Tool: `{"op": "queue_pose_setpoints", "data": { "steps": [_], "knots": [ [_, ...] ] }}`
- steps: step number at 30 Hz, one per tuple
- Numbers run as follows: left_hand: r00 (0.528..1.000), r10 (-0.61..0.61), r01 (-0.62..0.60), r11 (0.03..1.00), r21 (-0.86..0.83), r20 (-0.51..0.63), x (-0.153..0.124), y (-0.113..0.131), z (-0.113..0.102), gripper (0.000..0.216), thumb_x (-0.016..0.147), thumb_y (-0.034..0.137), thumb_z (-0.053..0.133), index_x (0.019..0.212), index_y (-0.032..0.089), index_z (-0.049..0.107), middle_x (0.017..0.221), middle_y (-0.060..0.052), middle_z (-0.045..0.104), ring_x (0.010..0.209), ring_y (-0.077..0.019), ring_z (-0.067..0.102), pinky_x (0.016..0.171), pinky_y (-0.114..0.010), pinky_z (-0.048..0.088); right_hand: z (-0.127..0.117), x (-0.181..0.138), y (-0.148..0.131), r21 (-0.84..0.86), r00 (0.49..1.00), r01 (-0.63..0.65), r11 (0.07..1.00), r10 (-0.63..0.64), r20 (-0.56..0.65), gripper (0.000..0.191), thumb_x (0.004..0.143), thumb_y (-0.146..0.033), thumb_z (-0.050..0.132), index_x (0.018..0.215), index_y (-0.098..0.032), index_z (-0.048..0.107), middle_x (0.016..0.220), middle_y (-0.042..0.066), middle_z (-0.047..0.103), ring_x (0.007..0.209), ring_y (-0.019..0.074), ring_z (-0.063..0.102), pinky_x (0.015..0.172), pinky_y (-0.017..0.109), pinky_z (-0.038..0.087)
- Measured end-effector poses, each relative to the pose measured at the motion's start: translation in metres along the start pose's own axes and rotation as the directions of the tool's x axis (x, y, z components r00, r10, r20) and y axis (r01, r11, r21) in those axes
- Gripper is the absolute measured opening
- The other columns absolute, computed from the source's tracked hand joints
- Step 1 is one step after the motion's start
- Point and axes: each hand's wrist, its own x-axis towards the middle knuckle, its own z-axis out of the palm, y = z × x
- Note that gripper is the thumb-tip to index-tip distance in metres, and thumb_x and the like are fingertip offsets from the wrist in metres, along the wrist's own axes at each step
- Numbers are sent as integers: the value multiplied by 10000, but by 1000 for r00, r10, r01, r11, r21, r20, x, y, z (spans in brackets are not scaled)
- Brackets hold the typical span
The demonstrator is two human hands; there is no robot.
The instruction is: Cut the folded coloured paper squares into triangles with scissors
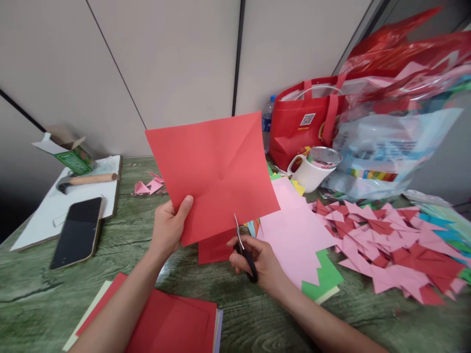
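Note:
A square sheet of red paper (217, 166) with faint crease lines is held up over the table. My left hand (170, 223) pinches its lower left edge, thumb on the near face. In my right hand (253, 257) is a pair of scissors (241, 245) with black handles, fingers wrapped around them. The blade tips touch or overlap the sheet's lower edge; I cannot tell whether they are cutting. Below the held sheet, another red piece (217, 246) is partly hidden. A stack of coloured paper (176, 321), red on top, lies in front of me.
Pink sheets (294, 225) and a heap of folded pink and red pieces (390, 245) lie right. Behind stand a white mug (312, 174), red bag (305, 122) and plastic bag (390, 147). Left are a phone (78, 233), hammer (88, 180) and open box (69, 154).

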Motion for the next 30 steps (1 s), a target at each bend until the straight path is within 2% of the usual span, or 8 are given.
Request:
{"op": "queue_pose_setpoints", "data": {
  "steps": [4, 11, 30],
  "knots": [
    [1000, -2, 1, 998, 70, 15, 0, -3, 0, 288, 634, 361, 654, 804, 129, 651, 713, -36, 674, 582, -154, 591, 502, -239, 467, 0, 0, -9, -2, 1000, 23, 1000, -23, -8, 337, 612, -344, 673, 862, -169, 531, 645, -21, 477, 556, 90, 448, 509, 230, 346],
    [999, 39, -40, 995, 91, 17, -2, -4, 3, 272, 634, 352, 649, 789, 128, 656, 760, -41, 677, 636, -162, 600, 562, -257, 484, -1, -1, -17, -8, 999, 36, 999, -36, -7, 340, 611, -329, 668, 870, -175, 513, 698, 1, 509, 613, 108, 468, 552, 246, 366],
    [998, 46, -47, 998, 34, 30, -4, -2, 7, 235, 625, 351, 658, 766, 162, 665, 723, -25, 677, 643, -176, 613, 538, -261, 493, -2, -3, -15, -61, 999, 40, 997, -41, -19, 330, 629, -384, 651, 842, -165, 525, 620, -29, 447, 549, 86, 407, 500, 235, 306]
  ]
}}
